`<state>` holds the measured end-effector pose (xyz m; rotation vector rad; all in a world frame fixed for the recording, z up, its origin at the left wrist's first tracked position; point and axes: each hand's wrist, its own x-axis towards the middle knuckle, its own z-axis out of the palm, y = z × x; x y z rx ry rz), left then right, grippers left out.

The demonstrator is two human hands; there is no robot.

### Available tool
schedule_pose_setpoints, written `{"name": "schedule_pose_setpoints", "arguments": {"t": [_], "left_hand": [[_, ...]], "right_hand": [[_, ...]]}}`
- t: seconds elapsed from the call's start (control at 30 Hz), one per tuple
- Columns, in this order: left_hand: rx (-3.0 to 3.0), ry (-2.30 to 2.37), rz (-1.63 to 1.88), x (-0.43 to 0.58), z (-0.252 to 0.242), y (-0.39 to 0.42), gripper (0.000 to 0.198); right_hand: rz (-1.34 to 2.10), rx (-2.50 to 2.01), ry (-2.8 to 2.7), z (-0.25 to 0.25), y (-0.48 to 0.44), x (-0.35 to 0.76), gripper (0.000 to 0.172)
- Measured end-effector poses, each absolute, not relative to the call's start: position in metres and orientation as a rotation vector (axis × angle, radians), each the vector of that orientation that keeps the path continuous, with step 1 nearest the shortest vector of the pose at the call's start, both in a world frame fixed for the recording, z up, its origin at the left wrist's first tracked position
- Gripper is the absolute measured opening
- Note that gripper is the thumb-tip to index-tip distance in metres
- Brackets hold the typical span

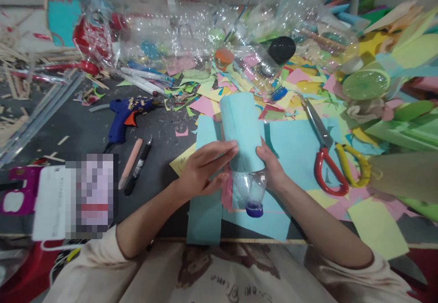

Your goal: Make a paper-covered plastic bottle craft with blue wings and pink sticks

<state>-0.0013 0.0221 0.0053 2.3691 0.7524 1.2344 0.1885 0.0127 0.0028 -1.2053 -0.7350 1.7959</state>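
At frame centre, our right hand (pixel 274 169) grips the wrapped bottle (pixel 248 156), left hand (pixel 201 168) open; probably light, dentable, best held mid-body.

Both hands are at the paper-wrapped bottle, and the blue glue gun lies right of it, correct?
Not quite: the head view shows the blue glue gun lying left of the paper-wrapped bottle. The left hand and right hand are indeed both at it.
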Motion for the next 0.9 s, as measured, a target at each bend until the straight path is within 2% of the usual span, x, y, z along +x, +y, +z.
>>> {"name": "schedule_pose_setpoints", "arguments": {"t": [0.37, 0.57, 0.77, 0.9], "left_hand": [[2.303, 1.141, 1.13, -0.018, 0.01, 0.034, 0.051], [2.326, 1.011, 1.147, -0.011, 0.009, 0.028, 0.047], [2.168, 0.946, 1.252, -0.01, 0.01, 0.025, 0.031], [2.078, 1.104, 1.295, -0.012, 0.009, 0.03, 0.036]], "right_hand": [[1.759, -1.227, -1.078, -0.003, 0.004, 0.2, 0.061], [1.753, -1.227, -1.012, -0.004, 0.005, 0.198, 0.058], [1.825, -1.206, -0.951, -0.005, 0.007, 0.199, 0.06], [1.832, -1.214, -1.033, -0.006, 0.006, 0.202, 0.061]]}}
